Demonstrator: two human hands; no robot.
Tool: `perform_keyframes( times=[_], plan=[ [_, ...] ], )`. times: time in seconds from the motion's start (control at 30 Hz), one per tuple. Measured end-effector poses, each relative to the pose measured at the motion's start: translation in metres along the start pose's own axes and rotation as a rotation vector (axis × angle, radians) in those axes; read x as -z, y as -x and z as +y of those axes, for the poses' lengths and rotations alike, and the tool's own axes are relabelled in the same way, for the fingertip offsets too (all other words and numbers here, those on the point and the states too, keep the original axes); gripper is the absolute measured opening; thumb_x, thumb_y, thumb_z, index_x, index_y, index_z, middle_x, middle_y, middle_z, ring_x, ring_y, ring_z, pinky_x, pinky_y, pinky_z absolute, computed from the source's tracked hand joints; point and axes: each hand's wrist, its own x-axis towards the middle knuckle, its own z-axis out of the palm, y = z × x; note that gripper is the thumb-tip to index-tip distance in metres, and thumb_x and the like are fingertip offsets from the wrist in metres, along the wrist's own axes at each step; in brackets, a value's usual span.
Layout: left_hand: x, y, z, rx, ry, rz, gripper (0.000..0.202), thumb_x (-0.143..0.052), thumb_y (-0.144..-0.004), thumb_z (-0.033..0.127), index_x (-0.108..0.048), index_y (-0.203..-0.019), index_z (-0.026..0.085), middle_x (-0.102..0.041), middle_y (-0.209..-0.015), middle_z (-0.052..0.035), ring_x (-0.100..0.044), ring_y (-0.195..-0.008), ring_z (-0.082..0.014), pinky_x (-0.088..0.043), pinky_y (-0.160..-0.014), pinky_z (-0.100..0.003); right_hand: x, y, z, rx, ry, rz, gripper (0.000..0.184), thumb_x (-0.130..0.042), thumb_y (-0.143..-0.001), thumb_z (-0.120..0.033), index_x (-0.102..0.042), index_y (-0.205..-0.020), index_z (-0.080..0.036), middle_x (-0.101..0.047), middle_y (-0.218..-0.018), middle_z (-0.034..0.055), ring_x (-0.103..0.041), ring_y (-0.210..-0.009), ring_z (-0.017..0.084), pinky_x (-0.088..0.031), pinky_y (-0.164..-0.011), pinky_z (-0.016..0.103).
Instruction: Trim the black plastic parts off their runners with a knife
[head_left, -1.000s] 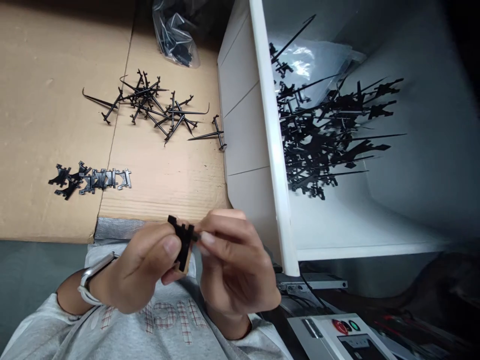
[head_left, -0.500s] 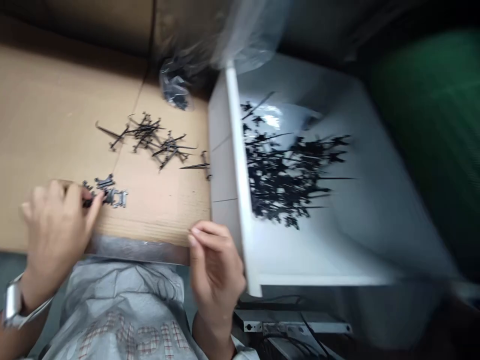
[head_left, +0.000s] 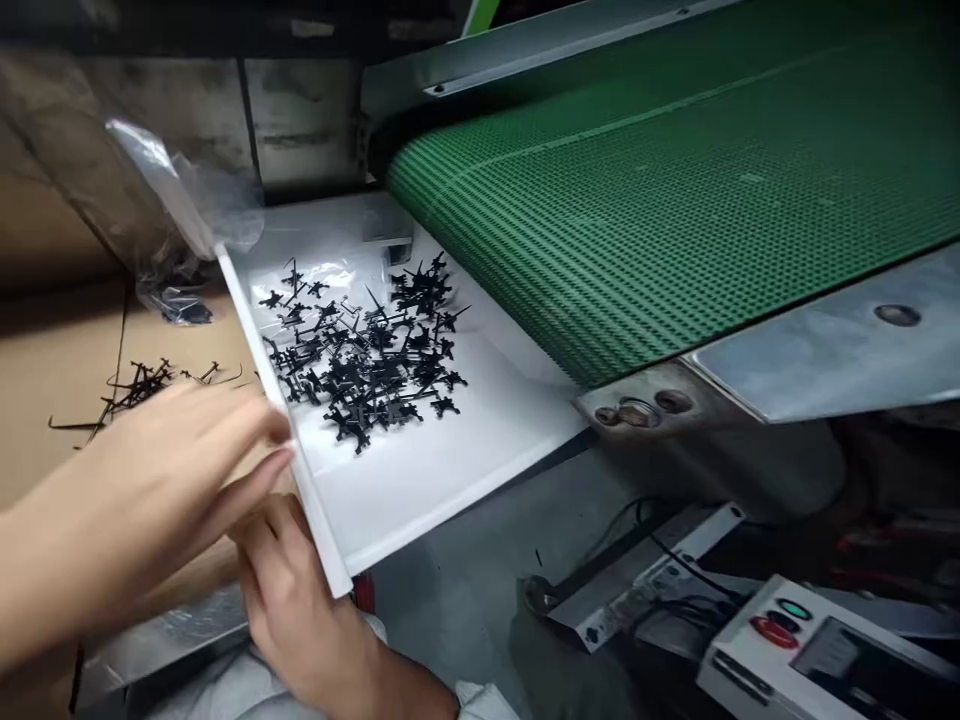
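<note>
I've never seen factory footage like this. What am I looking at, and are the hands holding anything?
The camera sits on a person's head, looking down at their own bare hands; no robot here. The blurred left hand is stretched flat beside the wall of a white tray, with nothing visible in it. The right hand is at the tray's near corner; whether it grips is unclear. In the tray lies a heap of small black plastic parts. Behind it is a green conveyor belt. More black pieces lie on the cardboard at left. Bottom right: a control box with red and green buttons.
</note>
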Motion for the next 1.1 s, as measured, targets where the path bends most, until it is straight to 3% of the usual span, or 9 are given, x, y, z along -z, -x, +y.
perform_keyframes(
  times=[0.1, 0.2, 0.3, 0.43, 0.57, 0.7, 0.9, 1.0, 1.1],
  plan=[
    [-0.024, -0.079, 0.007, -0.021, -0.218, -0.247, 0.031, -0.069, -0.100, 0.037, -0.069, -0.117, 0.011, -0.074, -0.111, -0.0176, -0.068, -0.099, -0.0340, -0.051, -0.083, -0.043, -0.003, 0.008, 0.000, -0.026, 0.070, 0.038, 0.028, -0.062, -0.096, -0.012, -0.062, -0.120, -0.025, -0.077, -0.118, -0.0013, -0.077, -0.093, 0.016, -0.058, -0.062, 0.021],
    [-0.047, -0.124, -0.001, 0.013, -0.200, -0.393, 0.023, -0.063, -0.102, 0.030, -0.073, -0.110, 0.011, -0.073, -0.108, -0.0179, -0.069, -0.090, -0.0306, -0.050, -0.077, -0.041, -0.003, 0.016, 0.007, -0.012, -0.001, -0.009, 0.022, -0.055, -0.101, -0.014, -0.060, -0.120, -0.023, -0.078, -0.118, -0.0007, -0.078, -0.079, 0.013, -0.054, -0.050, 0.022],
    [-0.059, -0.132, -0.014, -0.003, -0.131, -0.451, 0.026, -0.060, -0.103, 0.033, -0.075, -0.092, 0.016, -0.075, -0.095, -0.0124, -0.068, -0.080, -0.0251, -0.049, -0.070, -0.036, -0.003, 0.021, 0.015, 0.021, -0.039, -0.049, 0.026, -0.048, -0.102, -0.011, -0.060, -0.124, -0.018, -0.078, -0.119, 0.0070, -0.081, -0.094, 0.019, -0.062, -0.065, 0.022],
    [-0.052, -0.128, -0.018, -0.008, -0.066, -0.480, 0.030, -0.057, -0.102, 0.040, -0.075, -0.093, 0.017, -0.076, -0.097, -0.0114, -0.068, -0.082, -0.0238, -0.049, -0.074, -0.037, -0.003, 0.022, 0.018, -0.010, -0.074, -0.127, 0.029, -0.052, -0.099, -0.011, -0.059, -0.126, -0.019, -0.078, -0.122, 0.0070, -0.081, -0.098, 0.021, -0.065, -0.073, 0.022],
    [-0.017, -0.133, -0.009, 0.050, 0.102, -0.267, 0.036, -0.054, -0.101, 0.050, -0.074, -0.098, 0.020, -0.074, -0.100, -0.0075, -0.066, -0.091, -0.0234, -0.048, -0.083, -0.036, 0.000, 0.022, 0.017, -0.015, -0.198, -0.180, 0.025, -0.050, -0.100, -0.011, -0.061, -0.120, -0.020, -0.076, -0.120, 0.0046, -0.080, -0.100, 0.019, -0.066, -0.084, 0.022],
    [0.021, -0.123, 0.003, 0.140, 0.463, 0.085, 0.029, -0.067, -0.096, 0.049, -0.067, -0.088, 0.021, -0.063, -0.081, -0.0001, -0.053, -0.075, -0.0164, -0.040, -0.072, -0.030, 0.000, 0.022, 0.018, 0.006, -0.295, -0.170, 0.033, -0.051, -0.096, -0.008, -0.062, -0.125, -0.020, -0.074, -0.117, 0.0078, -0.078, -0.100, 0.021, -0.066, -0.080, 0.024],
    [0.038, -0.073, 0.010, 0.184, 0.509, 0.282, 0.029, -0.068, -0.093, 0.042, -0.062, -0.074, 0.022, -0.055, -0.068, 0.0022, -0.044, -0.065, -0.0145, -0.035, -0.062, -0.029, -0.009, 0.026, 0.015, 0.049, -0.634, -0.106, 0.022, -0.053, -0.098, -0.010, -0.062, -0.111, -0.024, -0.074, -0.102, 0.0069, -0.072, -0.091, 0.018, -0.063, -0.080, 0.027],
    [0.046, -0.040, 0.009, 0.265, 0.509, 0.351, 0.029, -0.069, -0.093, 0.041, -0.061, -0.072, 0.022, -0.053, -0.065, 0.0029, -0.043, -0.060, -0.0133, -0.034, -0.056, -0.027, -0.010, 0.034, 0.010, -0.090, -0.977, -0.107, 0.011, -0.051, -0.107, -0.024, -0.060, -0.113, -0.026, -0.070, -0.101, 0.0055, -0.062, -0.067, 0.011, -0.056, -0.061, 0.024],
    [0.055, -0.001, 0.008, 0.383, 0.530, 0.399, 0.030, -0.072, -0.091, 0.041, -0.060, -0.071, 0.022, -0.053, -0.063, 0.0038, -0.043, -0.056, -0.0116, -0.035, -0.050, -0.024, -0.001, 0.035, 0.001, -0.263, -1.220, -0.011, 0.013, -0.050, -0.110, -0.036, -0.059, -0.116, -0.028, -0.066, -0.101, 0.0047, -0.058, -0.063, 0.010, -0.043, -0.048, 0.021]
  ],
)
